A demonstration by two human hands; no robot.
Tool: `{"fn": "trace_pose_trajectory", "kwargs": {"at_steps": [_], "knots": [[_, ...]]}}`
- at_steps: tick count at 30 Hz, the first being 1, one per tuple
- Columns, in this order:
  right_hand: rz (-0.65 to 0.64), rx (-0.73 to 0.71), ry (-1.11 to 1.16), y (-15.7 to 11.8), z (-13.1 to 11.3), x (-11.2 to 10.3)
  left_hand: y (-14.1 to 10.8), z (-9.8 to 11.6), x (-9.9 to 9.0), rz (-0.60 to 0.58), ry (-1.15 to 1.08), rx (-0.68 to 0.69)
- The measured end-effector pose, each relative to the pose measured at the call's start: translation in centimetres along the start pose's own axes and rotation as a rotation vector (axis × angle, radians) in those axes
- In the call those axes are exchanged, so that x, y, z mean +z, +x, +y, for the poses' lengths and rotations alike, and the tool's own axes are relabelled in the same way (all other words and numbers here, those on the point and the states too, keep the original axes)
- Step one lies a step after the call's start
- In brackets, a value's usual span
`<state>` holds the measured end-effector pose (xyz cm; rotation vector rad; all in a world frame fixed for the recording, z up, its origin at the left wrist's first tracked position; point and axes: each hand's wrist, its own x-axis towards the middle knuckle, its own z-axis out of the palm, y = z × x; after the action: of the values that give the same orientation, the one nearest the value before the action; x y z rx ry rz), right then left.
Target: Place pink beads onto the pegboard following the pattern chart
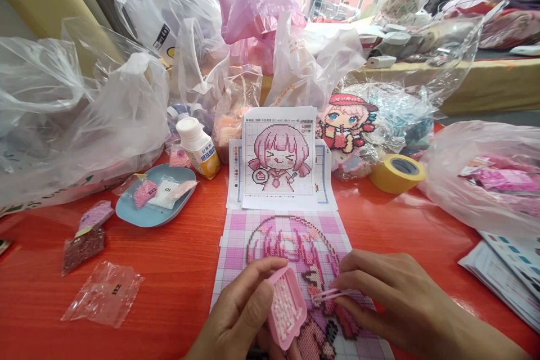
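Note:
My left hand [242, 306] is closed around a small pink bead tray [300, 306], tilted and partly filled with pale fuse beads [283, 304]. Pink tweezers [327, 295] are pinched in my right hand [392, 292], their tips just right of the tray and over the pegboard. I cannot make out a bead between the tips. Beneath both hands lies the gridded pegboard [230, 242], bearing a half-filled picture of a pink-haired figure in pink, white and dark beads. My hands and the tray cover its lower part. Behind it leans a printed pattern sheet [280, 157] of a similar figure.
On the left are a blue plate [126, 211] with bead packets, more packets [84, 244] and a crumpled plastic bag [105, 294]. A white bottle [198, 146] stands behind. Yellow tape [390, 175], a finished bead figure [348, 124] and papers [498, 275] are on the right.

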<state>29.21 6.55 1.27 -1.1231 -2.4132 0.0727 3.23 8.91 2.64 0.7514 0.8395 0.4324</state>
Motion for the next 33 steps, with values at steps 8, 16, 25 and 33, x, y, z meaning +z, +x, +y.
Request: {"fn": "trace_pose_trajectory", "kwargs": {"at_steps": [8,16,25,33], "knots": [[0.004,-0.006,-0.005,0.3,0.0,-0.1,0.0,0.0,0.0,-0.003,-0.001,-0.003],[0.009,0.002,-0.013,0.0,0.1,0.1,0.0,0.1,0.1,0.005,0.016,-0.002],[0.021,0.005,-0.009,0.2,-0.1,0.0,0.0,0.5,0.4,0.003,0.050,0.029],[0.078,0.032,0.015,0.5,-0.6,-0.6,-0.2,1.0,0.9,0.012,0.048,0.033]]}}
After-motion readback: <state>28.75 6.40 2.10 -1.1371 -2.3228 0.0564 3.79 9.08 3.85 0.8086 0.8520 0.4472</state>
